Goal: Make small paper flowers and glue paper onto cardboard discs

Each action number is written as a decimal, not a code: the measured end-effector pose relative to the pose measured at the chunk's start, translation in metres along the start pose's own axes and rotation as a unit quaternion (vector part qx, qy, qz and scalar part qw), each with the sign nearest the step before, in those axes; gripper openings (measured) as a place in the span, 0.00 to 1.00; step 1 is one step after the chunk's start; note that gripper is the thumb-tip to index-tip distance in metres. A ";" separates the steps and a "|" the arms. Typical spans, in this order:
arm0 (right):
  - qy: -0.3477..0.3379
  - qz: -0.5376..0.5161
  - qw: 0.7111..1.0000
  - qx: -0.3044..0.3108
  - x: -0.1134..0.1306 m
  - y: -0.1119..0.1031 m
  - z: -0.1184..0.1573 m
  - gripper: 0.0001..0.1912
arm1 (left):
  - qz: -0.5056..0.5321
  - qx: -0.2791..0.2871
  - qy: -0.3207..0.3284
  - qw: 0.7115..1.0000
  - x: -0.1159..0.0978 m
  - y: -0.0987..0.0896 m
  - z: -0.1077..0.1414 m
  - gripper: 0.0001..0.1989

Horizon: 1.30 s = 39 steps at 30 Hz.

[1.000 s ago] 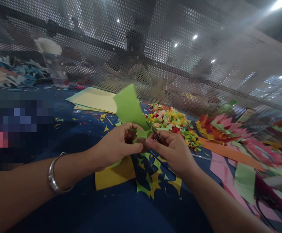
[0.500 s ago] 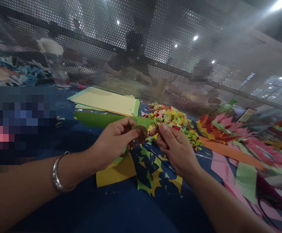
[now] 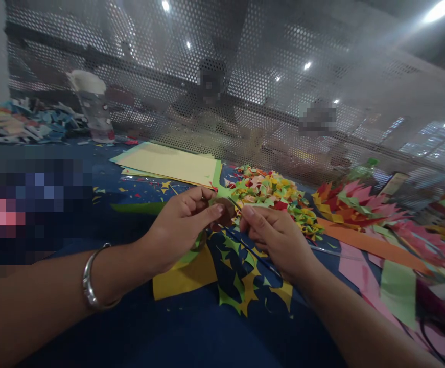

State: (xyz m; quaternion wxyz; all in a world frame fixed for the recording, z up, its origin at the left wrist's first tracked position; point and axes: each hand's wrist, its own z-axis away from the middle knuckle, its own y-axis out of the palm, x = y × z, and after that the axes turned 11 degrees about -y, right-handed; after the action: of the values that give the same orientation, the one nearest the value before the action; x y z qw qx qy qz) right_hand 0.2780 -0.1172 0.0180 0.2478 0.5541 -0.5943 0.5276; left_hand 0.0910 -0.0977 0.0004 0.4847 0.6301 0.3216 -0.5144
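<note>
My left hand (image 3: 189, 214) is closed, pinching a small brown rounded piece (image 3: 227, 210) between thumb and fingers. A bit of light green paper (image 3: 224, 190) shows just behind it, partly hidden. My right hand (image 3: 274, 232) is closed on a thin dark stick (image 3: 235, 204), whose tip points toward the brown piece; whether they touch I cannot tell. Below the hands lie a yellow paper sheet (image 3: 184, 280) and green and yellow cut-out scraps (image 3: 247, 289). A narrow blue rod (image 3: 251, 249) slants beneath my right hand. Left of my fingers runs a green paper strip (image 3: 140, 207).
Stacked pale paper sheets (image 3: 172, 162) lie beyond my hands, beside a heap of small coloured paper pieces (image 3: 272, 189). Paper flowers (image 3: 360, 199), an orange strip (image 3: 371, 244) and pink strips are at right. A clear cup (image 3: 95, 115) stands far left, before a perforated screen (image 3: 141, 87).
My right hand has drawn slightly down and left, and the dark stick now shows slanting from its fingers. The green strip behind my left hand shows less and sits lower.
</note>
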 end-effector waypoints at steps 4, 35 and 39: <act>0.004 -0.003 1.000 -0.001 0.000 0.000 0.000 0.26 | -0.010 -0.019 0.013 1.000 0.000 0.000 -0.001 0.08; 0.012 -0.002 1.000 -0.001 0.000 0.001 0.002 0.26 | 0.055 0.026 -0.008 0.998 0.000 0.005 0.003 0.10; 0.002 0.008 1.000 -0.002 0.000 0.000 0.002 0.27 | 0.058 0.020 -0.020 0.998 -0.003 0.007 0.005 0.13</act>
State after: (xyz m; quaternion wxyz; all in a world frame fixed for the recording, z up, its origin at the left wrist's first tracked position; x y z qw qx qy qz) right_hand 0.2783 -0.1188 0.0179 0.2454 0.5479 -0.5994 0.5294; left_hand 0.0947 -0.1039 0.0057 0.5070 0.6473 0.2643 -0.5041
